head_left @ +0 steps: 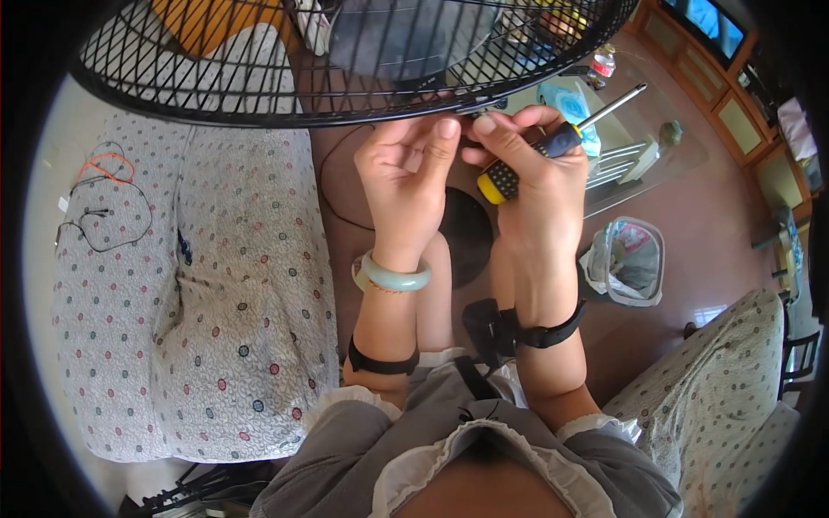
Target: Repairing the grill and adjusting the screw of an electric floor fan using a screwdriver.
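A black wire fan guard (285, 119) spans the upper view, its lower rim just above my hands. My right hand (540, 186) is closed with a yellow-and-black screwdriver (499, 180) lying across the palm. The screwdriver's metal shaft points up and to the right, away from the guard. My right thumb and index finger meet near a small dark part (484, 108) on the rim. Beside them, my left hand (406, 173) has its thumb and curled fingers drawn together at the rim. What its fingertips pinch, if anything, is hidden.
A sofa (250, 337) with a patterned cover stands at left, with a cable (129, 246) on it. A lined waste bin (661, 268) is on the floor at right. Behind it is a glass table (691, 168). Another covered seat (717, 397) stands lower right.
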Demonstrator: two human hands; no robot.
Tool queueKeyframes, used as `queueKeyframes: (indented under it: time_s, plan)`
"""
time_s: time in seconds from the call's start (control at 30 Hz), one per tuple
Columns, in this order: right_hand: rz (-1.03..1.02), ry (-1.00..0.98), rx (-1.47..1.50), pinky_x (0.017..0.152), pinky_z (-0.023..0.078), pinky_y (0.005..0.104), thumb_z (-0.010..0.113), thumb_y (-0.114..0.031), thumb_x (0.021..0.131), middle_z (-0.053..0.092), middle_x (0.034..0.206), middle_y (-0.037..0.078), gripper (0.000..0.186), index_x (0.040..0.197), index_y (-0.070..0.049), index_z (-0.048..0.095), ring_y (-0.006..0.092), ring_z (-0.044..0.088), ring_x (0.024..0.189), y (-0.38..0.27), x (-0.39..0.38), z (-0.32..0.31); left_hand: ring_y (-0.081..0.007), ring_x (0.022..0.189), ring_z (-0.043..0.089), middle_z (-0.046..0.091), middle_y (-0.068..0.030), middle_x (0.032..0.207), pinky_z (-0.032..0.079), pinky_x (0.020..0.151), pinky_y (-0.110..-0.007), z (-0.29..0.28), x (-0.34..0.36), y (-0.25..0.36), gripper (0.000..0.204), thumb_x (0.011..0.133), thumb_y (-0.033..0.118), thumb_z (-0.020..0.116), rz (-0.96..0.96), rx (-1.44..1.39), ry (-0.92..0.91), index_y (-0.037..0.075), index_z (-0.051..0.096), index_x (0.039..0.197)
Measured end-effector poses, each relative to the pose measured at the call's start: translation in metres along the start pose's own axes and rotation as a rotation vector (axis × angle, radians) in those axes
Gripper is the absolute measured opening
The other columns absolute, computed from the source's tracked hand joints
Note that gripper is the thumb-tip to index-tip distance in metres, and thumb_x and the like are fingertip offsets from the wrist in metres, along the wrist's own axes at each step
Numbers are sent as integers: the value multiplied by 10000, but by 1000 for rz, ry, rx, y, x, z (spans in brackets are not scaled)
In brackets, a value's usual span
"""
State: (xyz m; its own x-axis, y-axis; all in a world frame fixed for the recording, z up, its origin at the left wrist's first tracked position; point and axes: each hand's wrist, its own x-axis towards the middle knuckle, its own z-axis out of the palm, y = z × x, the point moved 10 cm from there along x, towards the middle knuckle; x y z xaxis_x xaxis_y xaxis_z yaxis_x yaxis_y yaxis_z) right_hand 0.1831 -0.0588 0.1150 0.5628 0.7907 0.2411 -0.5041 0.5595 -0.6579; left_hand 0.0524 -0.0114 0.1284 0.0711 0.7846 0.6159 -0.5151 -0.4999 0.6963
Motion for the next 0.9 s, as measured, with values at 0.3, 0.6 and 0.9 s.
queueKeyframes:
  time_s: [0.3,0.6,0.9]
  plan:
    - [-58,-74,-235,506,482,253,628,91,683,601,699,140,198,776,-1,479,193,609,596,-14,0,6,-125,771,578,616,-107,844,459,702,-229,2,4,-10,161,801,23,570,-22,-117,-79,-77,563,927]
    - [-64,-90,-371,487,461,249,628,48,706,600,722,89,190,790,-60,497,179,611,667,-14,3,8,-120,748,592,616,-129,788,478,653,-222,3,5,-30,234,787,-5,563,-106,-481,-57,-47,467,996]
    - [-108,-139,-503,519,416,195,601,19,751,591,772,84,106,794,-55,537,139,574,694,-17,-1,8,-145,719,608,614,-118,807,501,664,-242,6,14,-40,141,801,33,567,-83,-484,-141,-68,521,888]
